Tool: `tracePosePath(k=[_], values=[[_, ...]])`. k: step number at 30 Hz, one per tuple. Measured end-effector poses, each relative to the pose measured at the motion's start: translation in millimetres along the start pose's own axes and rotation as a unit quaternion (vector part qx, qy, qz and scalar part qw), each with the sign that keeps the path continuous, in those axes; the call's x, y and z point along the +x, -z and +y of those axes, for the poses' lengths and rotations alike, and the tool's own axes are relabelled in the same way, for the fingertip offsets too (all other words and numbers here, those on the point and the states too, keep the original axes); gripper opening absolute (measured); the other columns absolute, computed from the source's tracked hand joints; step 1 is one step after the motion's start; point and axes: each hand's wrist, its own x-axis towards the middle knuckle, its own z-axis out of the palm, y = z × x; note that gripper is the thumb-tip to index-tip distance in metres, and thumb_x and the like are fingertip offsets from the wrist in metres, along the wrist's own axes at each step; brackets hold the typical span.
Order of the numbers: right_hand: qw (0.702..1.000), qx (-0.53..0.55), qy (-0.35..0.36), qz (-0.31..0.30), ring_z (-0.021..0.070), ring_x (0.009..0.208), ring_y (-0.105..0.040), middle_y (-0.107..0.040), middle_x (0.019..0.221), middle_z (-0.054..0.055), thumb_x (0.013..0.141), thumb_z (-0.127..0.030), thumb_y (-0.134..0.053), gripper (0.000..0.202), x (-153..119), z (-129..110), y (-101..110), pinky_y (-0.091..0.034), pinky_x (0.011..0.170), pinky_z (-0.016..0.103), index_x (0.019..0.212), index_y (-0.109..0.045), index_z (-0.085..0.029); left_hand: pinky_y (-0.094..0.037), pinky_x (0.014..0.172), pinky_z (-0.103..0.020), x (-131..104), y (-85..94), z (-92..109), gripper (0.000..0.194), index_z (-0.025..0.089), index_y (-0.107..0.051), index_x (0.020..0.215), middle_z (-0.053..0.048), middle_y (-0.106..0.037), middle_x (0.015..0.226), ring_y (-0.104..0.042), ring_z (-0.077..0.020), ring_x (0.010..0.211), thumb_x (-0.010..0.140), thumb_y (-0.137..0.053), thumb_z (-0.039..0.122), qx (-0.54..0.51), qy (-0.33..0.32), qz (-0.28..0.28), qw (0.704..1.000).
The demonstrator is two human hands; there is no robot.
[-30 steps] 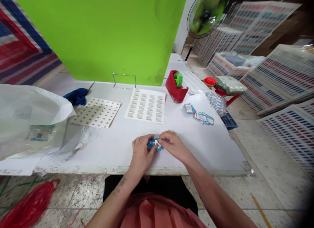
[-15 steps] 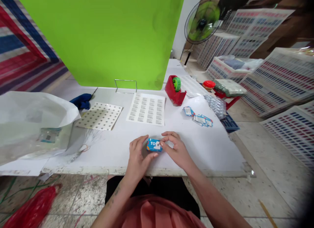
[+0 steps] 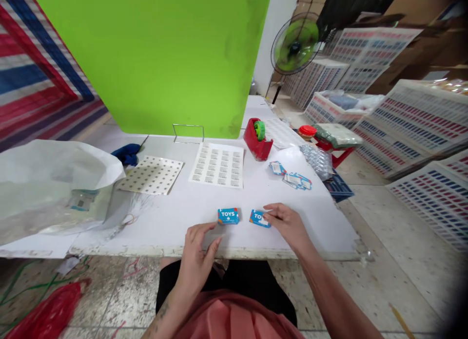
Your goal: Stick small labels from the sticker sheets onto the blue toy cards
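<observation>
On the white table lies a blue stack of cards marked TOYS. Just below and left of it is my left hand, thumb and fingers apart, holding nothing. To the right, my right hand pinches the right end of a single blue card, its print partly covered by the fingertips. More blue cards with white labels lie loosely spread farther back on the right. A sheet of barcode stickers and a sheet of small square stickers lie behind my hands.
A red tape dispenser stands behind the loose cards. A white plastic bag covers the left side, with white strings beside it. A green board rises behind; crates stand at the right.
My right hand has moved right with one card, away from the stack. My left hand has let go and drawn back slightly down and left. The view has shifted a little.
</observation>
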Motion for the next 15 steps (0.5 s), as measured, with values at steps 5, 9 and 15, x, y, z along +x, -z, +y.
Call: tracePosePath(k=[5,9,15], values=[[0.971,-0.205,0.085,0.091,0.0256,0.087,-0.062,-0.071,0.090,0.008,0.080,-0.038,-0.050,0.027,7,15,8,-0.046,0.080,0.043,0.086,-0.069,-0.021,-0.045,0.086,-0.038,7,9.3,-7,0.020,0.024,-0.054,0.109,-0.005,-0.061,0.103,-0.054,-0.0206,0.099,0.090,-0.049,0.026,0.040,-0.030,-0.006,0.999],[0.923,-0.281,0.196,0.173,0.0291,0.108,-0.054,-0.064,0.112,0.013,0.083,-0.043,-0.046,0.036,6,21,10,-0.038,0.094,0.050,0.100,-0.068,-0.019,-0.043,0.089,-0.039,34,37.2,-38,0.020,0.022,-0.055,0.108,-0.007,-0.063,0.105,-0.055,-0.0221,0.099,0.089,-0.049,0.024,0.161,-0.047,0.000,0.986],[0.927,-0.246,0.236,0.155,0.0260,0.105,-0.054,-0.062,0.111,0.008,0.086,-0.041,-0.047,0.029,-10,9,-2,-0.043,0.091,0.046,0.101,-0.066,-0.025,-0.040,0.090,-0.041,91,81.4,-89,0.039,0.014,-0.050,0.117,-0.015,-0.058,0.118,-0.050,-0.0298,0.112,0.085,-0.053,0.036,0.415,0.070,0.002,0.907]])
